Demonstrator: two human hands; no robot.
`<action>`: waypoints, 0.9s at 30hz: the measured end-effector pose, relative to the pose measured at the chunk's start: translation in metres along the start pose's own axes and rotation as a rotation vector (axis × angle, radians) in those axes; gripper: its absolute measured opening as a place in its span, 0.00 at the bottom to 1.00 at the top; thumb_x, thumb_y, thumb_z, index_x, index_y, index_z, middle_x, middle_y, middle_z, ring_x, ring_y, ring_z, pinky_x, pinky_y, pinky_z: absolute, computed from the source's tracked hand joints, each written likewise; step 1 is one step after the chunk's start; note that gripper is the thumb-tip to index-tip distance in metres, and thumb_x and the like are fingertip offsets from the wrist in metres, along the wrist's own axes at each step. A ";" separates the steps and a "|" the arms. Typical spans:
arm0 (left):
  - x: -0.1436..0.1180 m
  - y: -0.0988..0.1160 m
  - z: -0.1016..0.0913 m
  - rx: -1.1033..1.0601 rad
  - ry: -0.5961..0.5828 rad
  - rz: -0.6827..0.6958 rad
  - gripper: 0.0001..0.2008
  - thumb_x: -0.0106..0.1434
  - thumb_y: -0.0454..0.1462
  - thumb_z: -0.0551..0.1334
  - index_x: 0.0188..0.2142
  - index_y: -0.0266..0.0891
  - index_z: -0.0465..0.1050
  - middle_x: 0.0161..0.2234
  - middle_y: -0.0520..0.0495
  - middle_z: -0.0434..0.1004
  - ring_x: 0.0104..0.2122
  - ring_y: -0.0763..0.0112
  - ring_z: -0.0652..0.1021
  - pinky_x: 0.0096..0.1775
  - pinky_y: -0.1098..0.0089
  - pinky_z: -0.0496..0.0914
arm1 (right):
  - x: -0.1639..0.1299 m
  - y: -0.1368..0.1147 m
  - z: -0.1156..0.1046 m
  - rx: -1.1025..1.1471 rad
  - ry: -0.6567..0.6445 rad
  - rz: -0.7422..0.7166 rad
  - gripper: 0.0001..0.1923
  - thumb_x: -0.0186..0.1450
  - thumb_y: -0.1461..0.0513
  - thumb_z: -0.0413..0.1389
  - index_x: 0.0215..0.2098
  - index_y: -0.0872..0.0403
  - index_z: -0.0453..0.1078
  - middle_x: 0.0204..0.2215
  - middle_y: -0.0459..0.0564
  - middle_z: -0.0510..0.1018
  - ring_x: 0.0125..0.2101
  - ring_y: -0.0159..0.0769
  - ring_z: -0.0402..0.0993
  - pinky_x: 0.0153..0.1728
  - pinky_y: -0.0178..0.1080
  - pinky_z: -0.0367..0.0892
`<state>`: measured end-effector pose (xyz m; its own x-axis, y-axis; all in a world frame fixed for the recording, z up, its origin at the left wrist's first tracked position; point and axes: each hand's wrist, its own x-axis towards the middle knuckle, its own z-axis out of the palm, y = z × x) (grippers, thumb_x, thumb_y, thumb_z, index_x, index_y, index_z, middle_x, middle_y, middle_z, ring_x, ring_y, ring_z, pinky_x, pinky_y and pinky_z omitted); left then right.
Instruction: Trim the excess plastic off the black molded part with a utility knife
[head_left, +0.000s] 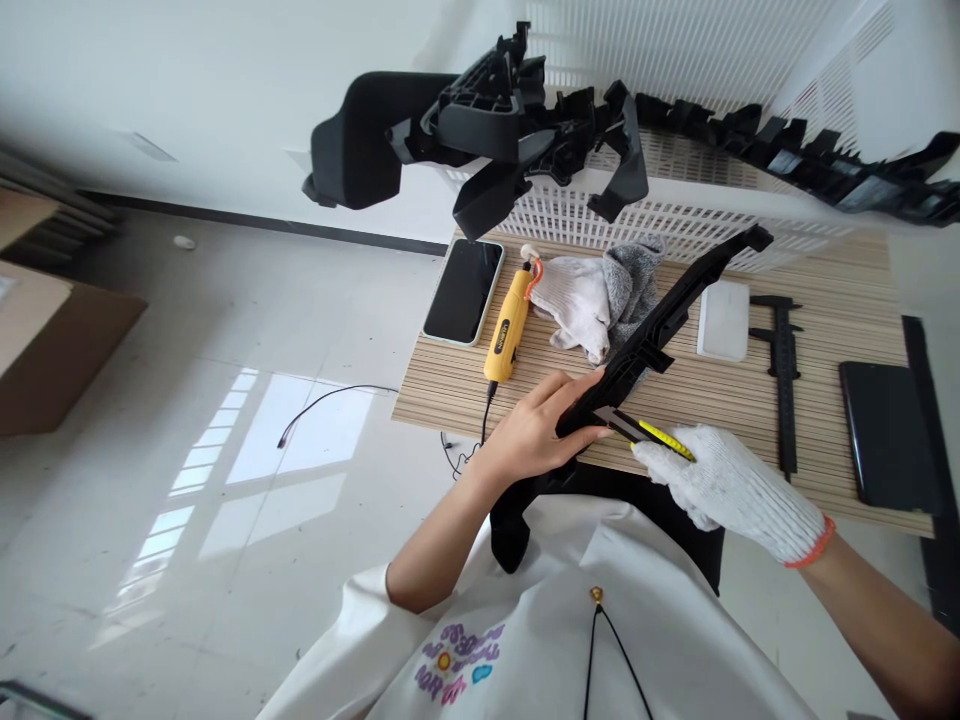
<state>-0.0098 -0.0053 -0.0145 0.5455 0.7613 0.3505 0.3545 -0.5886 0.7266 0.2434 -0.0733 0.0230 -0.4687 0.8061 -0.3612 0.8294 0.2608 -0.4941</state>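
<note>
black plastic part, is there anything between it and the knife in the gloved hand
Nothing visible. The utility knife in the gloved right hand has its blade tip right at the edge of the black plastic part, beside the bare left hand that grips it. The gloves lie behind, out of the way.

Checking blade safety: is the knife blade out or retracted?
Out. The knife in the gloved right hand shows a metal blade against the black plastic part.

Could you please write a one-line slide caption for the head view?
Bare left hand steadies a long black plastic part while the gloved right hand holds a yellow utility knife against it.
</note>
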 end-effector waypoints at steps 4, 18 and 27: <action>0.000 0.000 0.000 -0.010 -0.020 -0.050 0.30 0.66 0.48 0.65 0.63 0.41 0.64 0.35 0.50 0.70 0.32 0.71 0.74 0.36 0.68 0.76 | -0.001 -0.002 0.001 0.291 -0.100 0.231 0.15 0.69 0.54 0.50 0.42 0.54 0.75 0.17 0.45 0.68 0.17 0.30 0.61 0.19 0.35 0.51; 0.000 -0.002 -0.001 -0.027 0.007 0.014 0.31 0.65 0.46 0.67 0.63 0.41 0.63 0.34 0.51 0.69 0.31 0.71 0.73 0.33 0.70 0.74 | 0.017 -0.019 -0.023 0.767 -0.280 0.594 0.29 0.66 0.38 0.49 0.26 0.53 0.67 0.09 0.43 0.65 0.09 0.30 0.62 0.11 0.32 0.53; 0.001 -0.001 -0.002 -0.012 0.014 0.020 0.31 0.65 0.46 0.67 0.63 0.40 0.63 0.34 0.51 0.69 0.30 0.72 0.72 0.33 0.69 0.74 | 0.016 -0.014 -0.019 0.796 -0.271 0.600 0.28 0.66 0.38 0.50 0.27 0.53 0.67 0.12 0.42 0.67 0.10 0.29 0.63 0.11 0.32 0.55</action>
<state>-0.0108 -0.0041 -0.0138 0.5415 0.7535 0.3730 0.3349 -0.6002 0.7264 0.2306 -0.0541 0.0389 -0.1788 0.5148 -0.8384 0.5540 -0.6516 -0.5182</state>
